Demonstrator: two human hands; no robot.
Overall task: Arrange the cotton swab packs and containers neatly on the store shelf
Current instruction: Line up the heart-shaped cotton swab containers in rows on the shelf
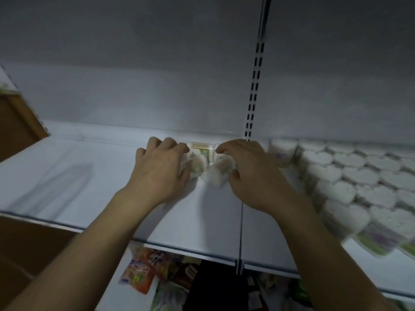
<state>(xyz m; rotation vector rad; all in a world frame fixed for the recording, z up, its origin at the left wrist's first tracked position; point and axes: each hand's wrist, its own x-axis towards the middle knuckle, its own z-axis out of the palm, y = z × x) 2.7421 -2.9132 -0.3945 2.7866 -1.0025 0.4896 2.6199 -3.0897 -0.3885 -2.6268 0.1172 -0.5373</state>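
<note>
Both my hands reach to the back of a white store shelf. My left hand curls its fingers over a cotton swab container with a green label. My right hand grips a round, white-lidded cotton swab container that lies tilted. Behind them, against the back wall, stands a clear box of wooden-stick swabs. Motion blur hides the labels.
Rows of heart-shaped white-lidded containers fill the shelf's right section, past the slotted upright. A brown cardboard box sits at the far left. Colourful packets lie on the shelf below.
</note>
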